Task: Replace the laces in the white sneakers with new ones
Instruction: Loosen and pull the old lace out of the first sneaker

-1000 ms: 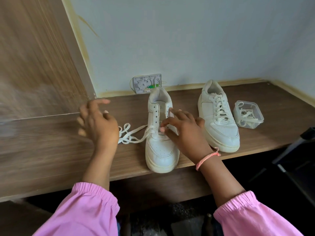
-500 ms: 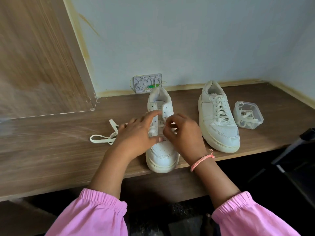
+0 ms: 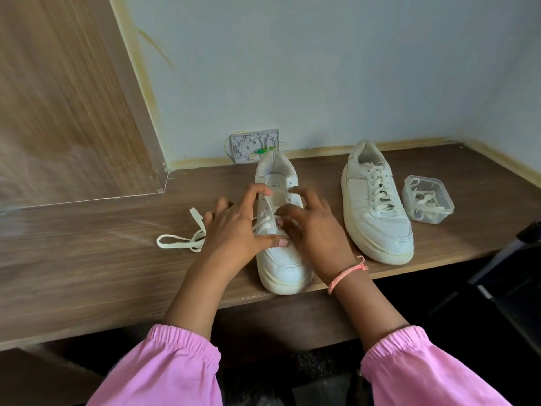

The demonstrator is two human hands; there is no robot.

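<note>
Both hands sit on the near sneaker (image 3: pixel 278 230), which lies with its long axis running away from the person, toe at the shelf's front edge and heel toward the wall. The left hand (image 3: pixel 234 230) rests on the shoe's left side, thumb stretched across the vamp and index finger arched up to the top eyelets, fingers spread rather than closed on anything I can make out. The right hand (image 3: pixel 313 230) mirrors it on the right side, fingers curled down over the lowest rows where the old lace (image 3: pixel 178 240) still crosses (whether those fingertips actually pinch the lace is hidden by the knuckles). Most of that lace trails off the shoe's left side and loops onto the wooden shelf (image 3: pixel 87 259), so the left hand is nearer the free end and any pull would run leftward, across the shoe's axis. To the right, well apart, stands the second sneaker (image 3: pixel 377 206), fully laced, and just beside it a clear plastic tub (image 3: pixel 442 210) holding coiled laces. Nothing lies between the hands and the eyelets.
</note>
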